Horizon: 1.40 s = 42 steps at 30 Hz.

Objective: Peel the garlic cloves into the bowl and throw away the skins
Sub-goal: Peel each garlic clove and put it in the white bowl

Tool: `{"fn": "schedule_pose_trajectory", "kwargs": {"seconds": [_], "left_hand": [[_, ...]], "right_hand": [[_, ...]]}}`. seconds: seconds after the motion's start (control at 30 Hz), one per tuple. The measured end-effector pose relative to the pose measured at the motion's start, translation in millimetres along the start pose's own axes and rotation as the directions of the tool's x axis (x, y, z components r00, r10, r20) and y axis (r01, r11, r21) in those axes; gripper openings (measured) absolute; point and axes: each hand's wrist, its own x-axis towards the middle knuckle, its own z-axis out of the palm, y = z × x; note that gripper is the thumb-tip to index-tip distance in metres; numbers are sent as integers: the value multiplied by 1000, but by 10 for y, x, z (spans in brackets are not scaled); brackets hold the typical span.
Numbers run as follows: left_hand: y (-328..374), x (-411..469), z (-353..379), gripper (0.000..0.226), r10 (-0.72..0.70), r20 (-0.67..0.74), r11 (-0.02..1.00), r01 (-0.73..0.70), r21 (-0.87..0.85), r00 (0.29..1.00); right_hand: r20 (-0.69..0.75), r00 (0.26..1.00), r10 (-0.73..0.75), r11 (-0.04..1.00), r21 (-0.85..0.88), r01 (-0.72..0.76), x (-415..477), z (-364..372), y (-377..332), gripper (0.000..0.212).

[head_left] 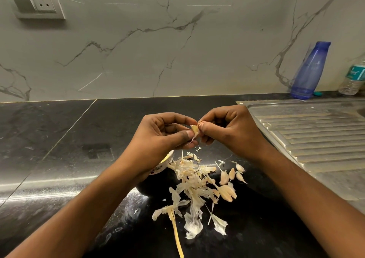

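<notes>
Dark countertop [59, 139], marble wall [138, 50], drainboard [316, 135], likely bowl [164, 165]

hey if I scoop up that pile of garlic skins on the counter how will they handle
The garlic skins look thin and papery, so probably very light and floppy, apt to scatter from a loose grip. They lie as many separate curled flakes on the counter, so pushing likely slides them unevenly, leaving bits behind.
</notes>
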Motion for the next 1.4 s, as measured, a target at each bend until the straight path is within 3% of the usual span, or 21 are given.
{"fn": "schedule_pose_trajectory", "kwargs": {"seconds": [0.13, 0.57, 0.87, 1.07, 1.4], "left_hand": [[3, 5, -5, 24, 2, -38, 1000, -3, -16, 999], [-51, 7, 14, 20, 124, -98, 972, -102, 212, 987], [-73, 15, 24, 19, 106, -98, 976, -85, 200, 990], [-39, 3, 30, 20, 86, -91, 991, -76, 108, 992], [-17, -3, 26, 29, 23, -73, 1000, -22, 14, 997]], "right_hand": [[6, 1000, 22, 998, 53, -22, -11, -35, -21, 8], [94, 993, 65, 994, 82, -73, -18, 16, -20, 19], [118, 991, 67, 993, 92, -78, -23, 13, -5, 11], [60, 997, 45, 994, 96, -51, -21, 46, -8, 24], [14, 1000, 13, 999, 39, -14, -6, 28, 3, 14]]}}
